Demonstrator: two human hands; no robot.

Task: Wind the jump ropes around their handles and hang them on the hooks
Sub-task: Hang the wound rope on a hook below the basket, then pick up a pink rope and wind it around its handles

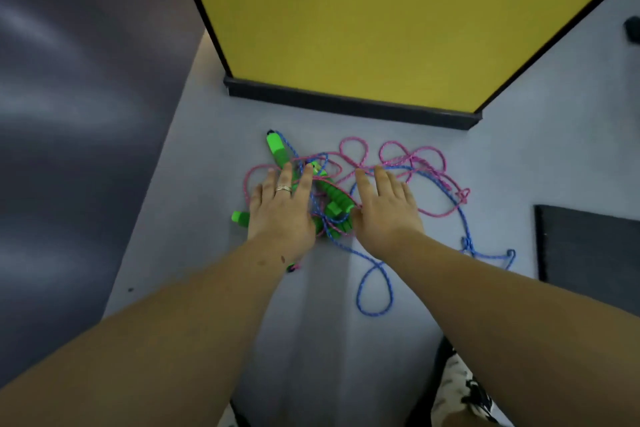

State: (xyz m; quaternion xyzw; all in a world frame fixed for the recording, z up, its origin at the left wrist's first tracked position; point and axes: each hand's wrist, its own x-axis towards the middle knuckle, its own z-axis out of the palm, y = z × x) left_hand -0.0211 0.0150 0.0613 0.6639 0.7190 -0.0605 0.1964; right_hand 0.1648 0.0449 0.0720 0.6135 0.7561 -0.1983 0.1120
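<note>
Two jump ropes lie tangled on the grey floor: a pink rope [433, 168] looping toward the wall and a blue rope [375, 288] looping toward me. Several bright green handles sit in the tangle; one [276, 146] points away at the far left, others [337, 210] lie between my hands. My left hand [280, 210], with a ring, lies flat with straight fingers over the left part of the pile, covering a handle whose end [239, 217] sticks out. My right hand [386, 206] lies flat, fingers spread, on the ropes just right of the handles.
A yellow wall panel [381, 17] with a dark baseboard [346, 104] stands just beyond the ropes. A dark grey surface [79, 97] rises on the left. A dark mat [588, 246] lies on the floor at the right. No hooks are in view.
</note>
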